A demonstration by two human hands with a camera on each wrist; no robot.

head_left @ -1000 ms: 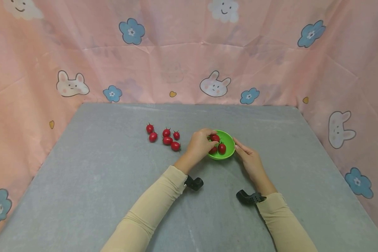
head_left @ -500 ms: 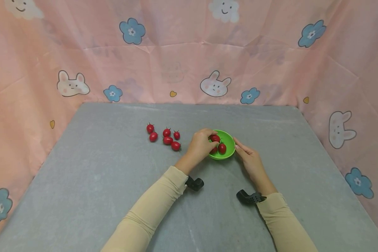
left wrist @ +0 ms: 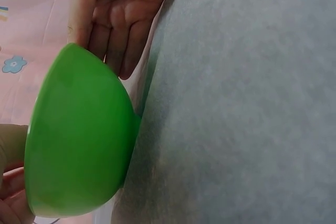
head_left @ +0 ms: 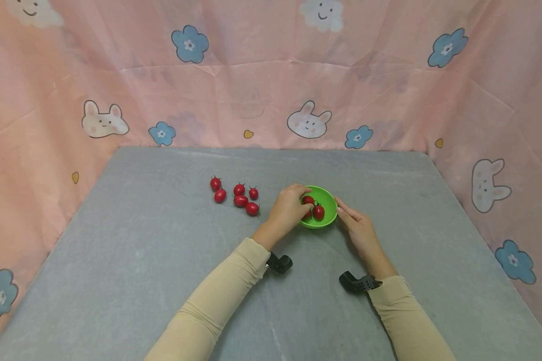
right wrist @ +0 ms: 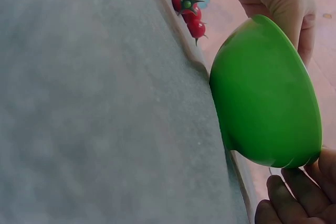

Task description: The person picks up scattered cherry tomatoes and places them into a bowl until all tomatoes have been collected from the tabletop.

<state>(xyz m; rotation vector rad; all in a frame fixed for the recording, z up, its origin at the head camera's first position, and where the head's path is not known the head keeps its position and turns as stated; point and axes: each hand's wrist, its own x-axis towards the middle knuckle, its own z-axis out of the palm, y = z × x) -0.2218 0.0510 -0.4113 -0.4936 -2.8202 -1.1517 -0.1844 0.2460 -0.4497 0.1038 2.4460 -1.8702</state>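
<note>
A green bowl (head_left: 327, 198) stands on the grey table, with several red cherry tomatoes (head_left: 318, 212) inside. My left hand (head_left: 287, 209) reaches over its left rim, thumb and fingers apart and loosely bent around a tomato (head_left: 307, 200); green shows between that tomato and the upper fingertip. On the opposite side, my right hand (head_left: 360, 231) touches the bowl's outer wall. The left wrist view shows the right hand's straight fingers (left wrist: 118, 45) along the wall (left wrist: 79, 129). In the right wrist view, its fingertips (right wrist: 294, 179) meet the bowl's side. The left fingers partly hide the tomatoes.
Left of the bowl lie several loose cherry tomatoes (head_left: 241, 201) in two small groups on the grey table (head_left: 162, 260). A pink printed curtain (head_left: 262, 75) hangs behind and along both sides. Black wrist cameras (head_left: 280, 263) jut inward from both wrists.
The tomato between my left thumb and fingers sits slightly lower in the bowl, with a gap under the upper fingertip. Both hands and the bowl have hardly moved.
</note>
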